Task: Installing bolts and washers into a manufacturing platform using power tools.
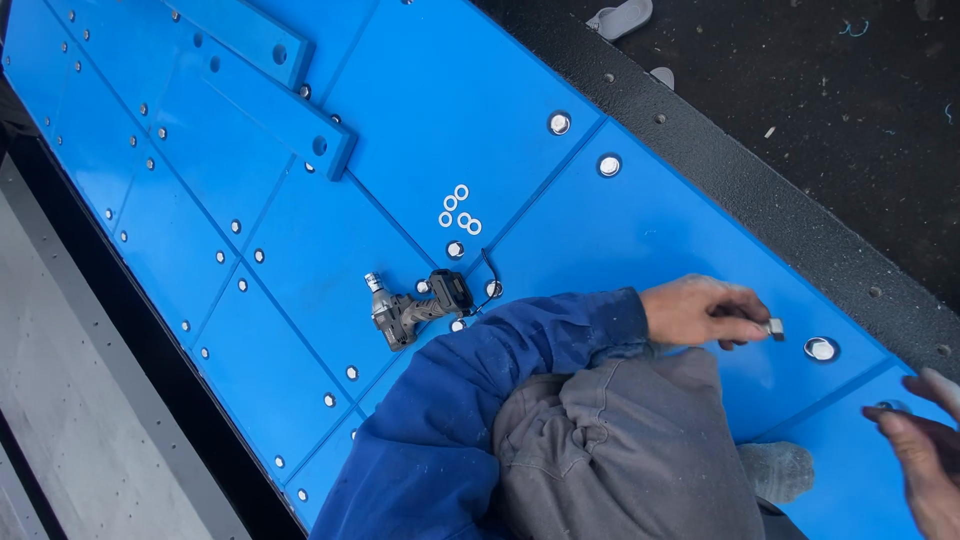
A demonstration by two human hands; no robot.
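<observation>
A small metal nut [775, 327] sits pinched in the fingers [745, 312] of the left hand [695, 310], held just above the blue panel [640, 230], close beside a round bolt head [820, 349] set in that panel. The right hand [925, 450] hovers near the frame's lower right corner with its fingers curled loosely; whether they hold anything I cannot tell. Between the hands the panel lies bare. Further left rest a cordless impact driver [415, 308] and four loose washers [459, 208]. The panel's far edge meets a black textured border [740, 180].
</observation>
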